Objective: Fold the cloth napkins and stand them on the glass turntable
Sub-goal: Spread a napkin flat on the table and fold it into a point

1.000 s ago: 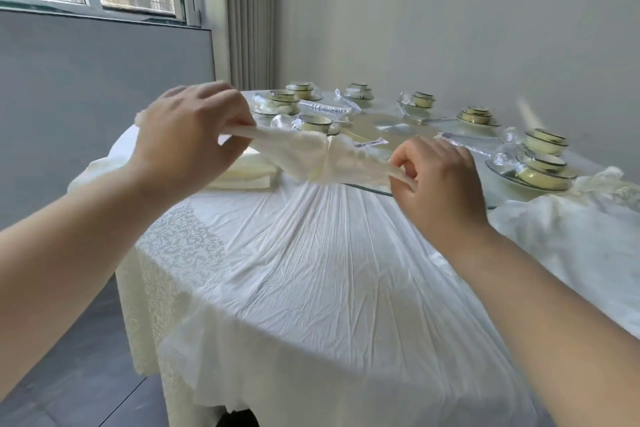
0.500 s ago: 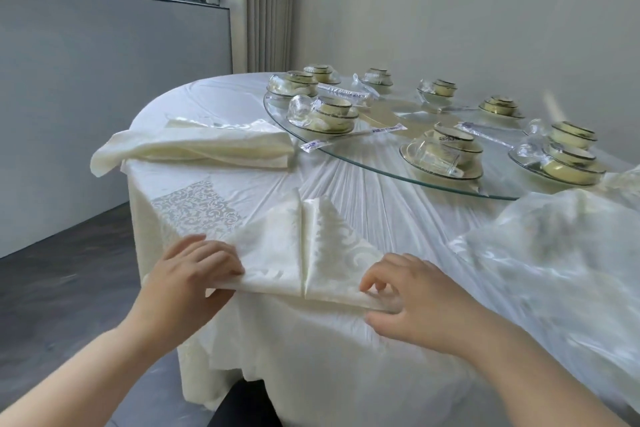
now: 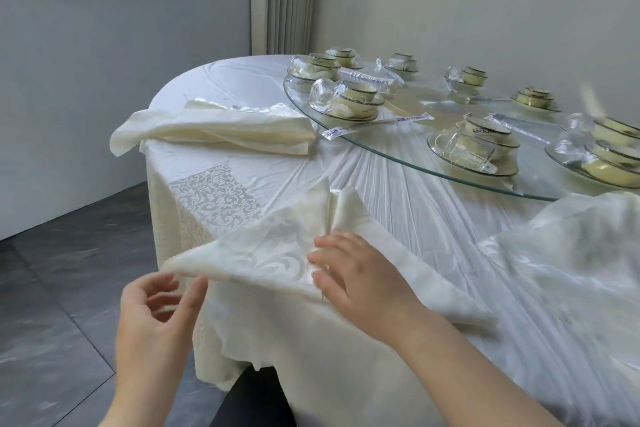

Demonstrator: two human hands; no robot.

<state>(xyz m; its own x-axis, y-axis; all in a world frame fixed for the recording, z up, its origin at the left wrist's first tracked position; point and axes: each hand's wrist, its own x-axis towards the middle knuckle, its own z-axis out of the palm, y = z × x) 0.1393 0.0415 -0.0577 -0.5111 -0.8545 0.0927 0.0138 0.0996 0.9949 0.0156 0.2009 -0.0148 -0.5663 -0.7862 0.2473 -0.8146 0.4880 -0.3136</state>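
The napkin [image 3: 277,246] being folded is laid at the 6 o'clock edge of the table [image 3: 398,184], its two flaps raised in a peak at the middle. It is pressed down near its centre by the right hand [image 3: 356,277], whose fingers are spread. At its 8 o'clock corner the left hand [image 3: 156,308] is seen with fingers loosely curled; whether the corner is pinched cannot be told through the blur. From the napkin, the glass turntable [image 3: 398,139], loaded with bowls [image 3: 356,95], is found at 1 o'clock, a pile of folded napkins [image 3: 225,128] at 11 o'clock, and loose cloth [image 3: 571,253] at 3 o'clock.
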